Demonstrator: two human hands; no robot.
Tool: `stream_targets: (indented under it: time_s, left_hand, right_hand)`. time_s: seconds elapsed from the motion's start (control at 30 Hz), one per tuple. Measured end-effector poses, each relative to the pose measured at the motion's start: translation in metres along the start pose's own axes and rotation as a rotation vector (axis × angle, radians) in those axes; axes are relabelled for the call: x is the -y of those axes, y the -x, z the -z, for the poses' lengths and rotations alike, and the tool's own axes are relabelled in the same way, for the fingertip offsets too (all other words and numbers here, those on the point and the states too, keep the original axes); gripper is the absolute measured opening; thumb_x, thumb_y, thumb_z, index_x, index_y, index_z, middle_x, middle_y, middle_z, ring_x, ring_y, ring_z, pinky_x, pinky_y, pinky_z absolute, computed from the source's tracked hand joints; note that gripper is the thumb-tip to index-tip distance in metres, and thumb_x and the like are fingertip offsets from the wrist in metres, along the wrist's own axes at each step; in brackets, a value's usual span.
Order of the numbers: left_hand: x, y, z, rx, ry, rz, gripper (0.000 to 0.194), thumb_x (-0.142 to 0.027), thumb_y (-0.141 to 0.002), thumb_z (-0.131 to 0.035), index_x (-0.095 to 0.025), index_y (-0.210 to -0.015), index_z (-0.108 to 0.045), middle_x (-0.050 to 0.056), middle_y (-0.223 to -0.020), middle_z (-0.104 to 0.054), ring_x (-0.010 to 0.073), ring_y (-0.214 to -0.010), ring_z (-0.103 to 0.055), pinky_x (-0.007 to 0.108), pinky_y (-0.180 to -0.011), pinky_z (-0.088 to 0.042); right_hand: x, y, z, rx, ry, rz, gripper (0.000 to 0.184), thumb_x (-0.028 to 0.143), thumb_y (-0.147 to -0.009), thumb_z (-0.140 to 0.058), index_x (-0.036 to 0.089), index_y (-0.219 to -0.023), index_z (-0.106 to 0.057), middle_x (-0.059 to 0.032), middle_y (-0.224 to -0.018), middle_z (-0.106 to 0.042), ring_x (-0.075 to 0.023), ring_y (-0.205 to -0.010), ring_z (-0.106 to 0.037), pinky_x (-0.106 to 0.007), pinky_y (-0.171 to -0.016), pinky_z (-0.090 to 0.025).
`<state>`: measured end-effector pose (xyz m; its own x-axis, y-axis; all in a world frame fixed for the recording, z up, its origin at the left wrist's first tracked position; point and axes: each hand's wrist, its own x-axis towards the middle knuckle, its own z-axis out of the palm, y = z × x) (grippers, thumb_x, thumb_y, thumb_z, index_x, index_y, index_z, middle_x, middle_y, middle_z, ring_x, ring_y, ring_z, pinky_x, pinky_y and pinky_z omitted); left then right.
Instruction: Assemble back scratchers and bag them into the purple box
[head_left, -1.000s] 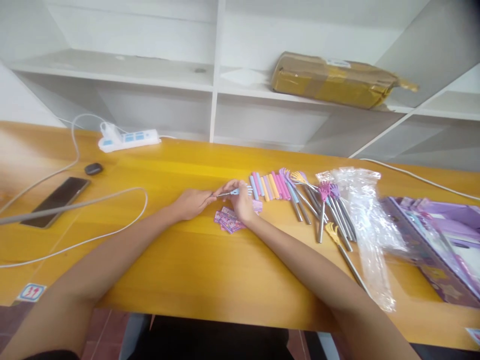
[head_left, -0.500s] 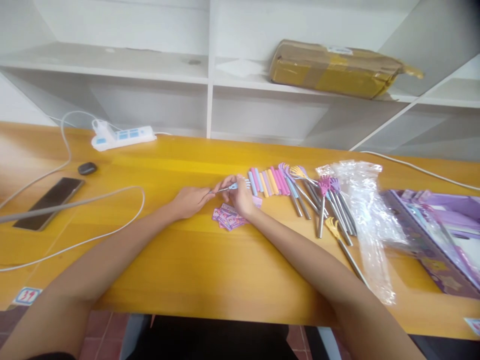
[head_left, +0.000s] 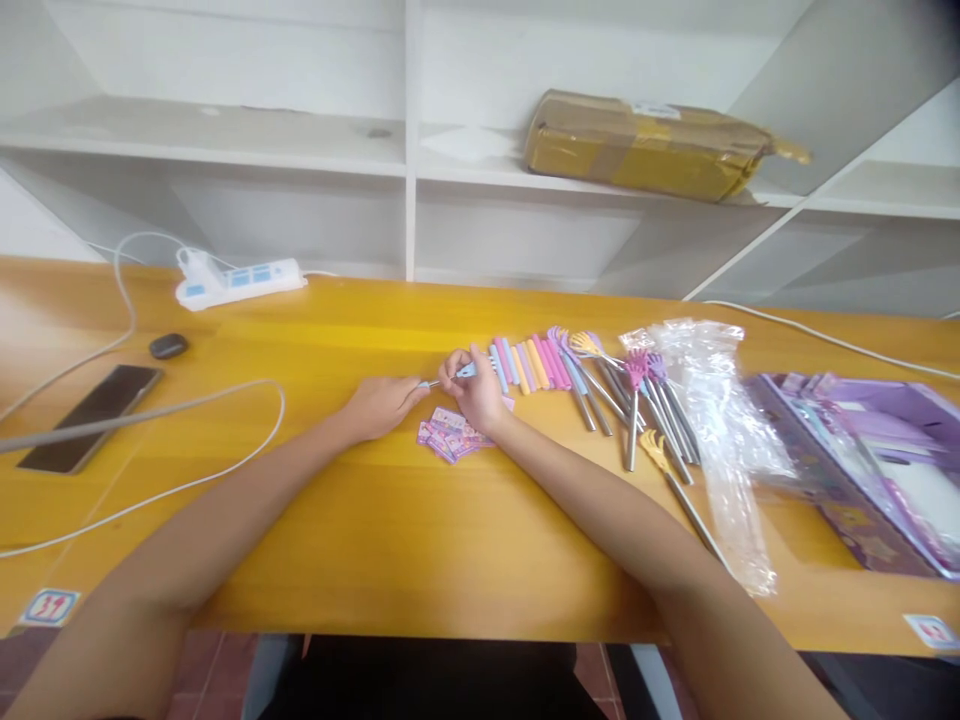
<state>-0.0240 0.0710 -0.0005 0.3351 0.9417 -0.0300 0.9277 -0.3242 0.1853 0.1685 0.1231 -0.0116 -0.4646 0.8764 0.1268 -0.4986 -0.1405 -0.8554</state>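
Both my hands are closed on one back scratcher with a light blue claw head (head_left: 466, 371). My right hand (head_left: 480, 393) pinches it near the head, and my left hand (head_left: 381, 404) grips the handle end. Light blue shows at the left fingertips, with a short stretch of metal rod between the hands. Small printed pink-purple cards (head_left: 448, 436) lie under and beside my right hand. Just right of that hand is a row of pastel tubes (head_left: 531, 363) in pink, blue, yellow and purple. Beyond them lie several more back scratchers, including a pink-headed one (head_left: 636, 372) and a yellow-headed one (head_left: 656, 450).
Clear plastic bags (head_left: 724, 410) lie to the right, beside a purple box (head_left: 840, 510) with packaged items inside. On the left are a phone (head_left: 90, 418), a small black case (head_left: 168, 346), white cables and a power strip (head_left: 244, 283). A taped carton (head_left: 649, 145) sits on the shelf.
Light blue now shows at my left fingertips, where dark metal rod showed before. Less rod is visible between my hands. The whole view has shifted slightly.
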Motion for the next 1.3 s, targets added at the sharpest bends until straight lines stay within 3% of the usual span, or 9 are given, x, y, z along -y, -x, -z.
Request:
stream_targets:
  time_s: [0.23,0.37,0.47,0.63,0.73,0.83,0.9,1.1,1.3]
  left_hand:
    - [0.000,0.000,0.002,-0.026,0.112,-0.035,0.056,-0.056,-0.114,-0.019,-0.025,-0.105,-0.065,0.006,-0.092,-0.077,0.0271,-0.082,-0.071,0.035,-0.068,-0.040]
    - [0.004,-0.001,0.001,-0.041,0.159,-0.072,0.059,-0.058,-0.113,-0.017,-0.025,-0.100,-0.064,0.006,-0.094,-0.077,0.0275,-0.085,-0.072,0.035,-0.070,-0.042]
    - [0.007,-0.002,0.000,-0.044,0.170,-0.097,0.058,-0.058,-0.114,-0.018,-0.025,-0.100,-0.064,0.006,-0.097,-0.077,0.0273,-0.086,-0.071,0.035,-0.072,-0.042]
    - [0.010,-0.005,0.000,-0.014,0.107,-0.107,0.058,-0.056,-0.114,-0.018,-0.024,-0.096,-0.064,0.007,-0.094,-0.076,0.0276,-0.083,-0.070,0.035,-0.070,-0.040]
    - [0.010,-0.006,0.000,0.011,0.053,-0.104,0.057,-0.055,-0.114,-0.019,-0.024,-0.095,-0.065,0.007,-0.092,-0.076,0.0272,-0.081,-0.069,0.035,-0.068,-0.038]
    - [0.007,-0.006,0.000,0.038,0.027,-0.122,0.054,-0.053,-0.114,-0.023,-0.025,-0.096,-0.065,0.006,-0.092,-0.077,0.0261,-0.081,-0.069,0.034,-0.067,-0.036]
    - [0.005,-0.007,0.000,0.052,0.023,-0.135,0.052,-0.053,-0.114,-0.024,-0.026,-0.097,-0.065,0.005,-0.093,-0.078,0.0255,-0.080,-0.070,0.034,-0.066,-0.035]
    - [0.005,-0.006,-0.001,0.045,0.050,-0.148,0.054,-0.055,-0.113,-0.022,-0.027,-0.097,-0.066,0.005,-0.089,-0.076,0.0267,-0.079,-0.069,0.035,-0.066,-0.036]
    - [0.007,-0.005,-0.001,0.024,0.087,-0.164,0.052,-0.055,-0.112,-0.025,-0.027,-0.094,-0.065,0.005,-0.089,-0.076,0.0270,-0.079,-0.068,0.035,-0.065,-0.036]
  right_hand:
    - [0.015,0.001,0.003,-0.093,0.111,0.140,0.063,0.075,-0.102,-0.050,0.020,-0.072,-0.055,-0.0015,-0.063,-0.053,-0.0110,-0.053,-0.035,-0.026,-0.053,-0.030]
    - [0.041,0.004,0.021,-0.140,0.111,0.249,0.057,0.067,-0.102,-0.055,0.021,-0.069,-0.052,0.0000,-0.060,-0.047,-0.0111,-0.053,-0.038,-0.026,-0.054,-0.035]
    - [0.076,0.004,0.053,-0.223,0.103,0.327,0.053,0.055,-0.102,-0.058,0.020,-0.065,-0.046,0.0022,-0.057,-0.040,-0.0098,-0.050,-0.037,-0.025,-0.055,-0.039]
    - [0.159,0.017,0.124,-0.519,-0.064,0.409,0.050,0.031,-0.102,-0.050,0.021,-0.059,-0.028,0.0059,-0.050,-0.024,-0.0085,-0.042,-0.027,-0.023,-0.046,-0.035]
    - [0.215,0.044,0.167,-0.646,-0.219,0.498,0.046,0.022,-0.103,-0.036,0.022,-0.060,-0.018,0.0066,-0.049,-0.012,-0.0085,-0.038,-0.014,-0.024,-0.037,-0.018]
    - [0.260,0.081,0.204,-0.765,-0.523,0.715,0.043,0.014,-0.099,-0.043,0.022,-0.063,-0.021,0.0071,-0.050,-0.016,-0.0072,-0.039,-0.013,-0.022,-0.037,-0.011]
    - [0.278,0.103,0.218,-0.753,-0.607,0.635,0.042,0.012,-0.093,-0.053,0.023,-0.064,-0.024,0.0072,-0.052,-0.018,-0.0080,-0.042,-0.009,-0.024,-0.038,-0.011]
    - [0.289,0.131,0.212,-0.721,-0.706,0.569,0.040,0.002,-0.074,-0.067,0.021,-0.065,-0.033,0.0058,-0.051,-0.027,-0.0069,-0.045,-0.013,-0.025,-0.038,-0.016]
    - [0.288,0.128,0.211,-0.688,-0.682,0.622,0.043,0.038,-0.093,-0.064,0.022,-0.065,-0.035,0.0020,-0.053,-0.031,-0.0083,-0.050,-0.013,-0.032,-0.041,-0.022]
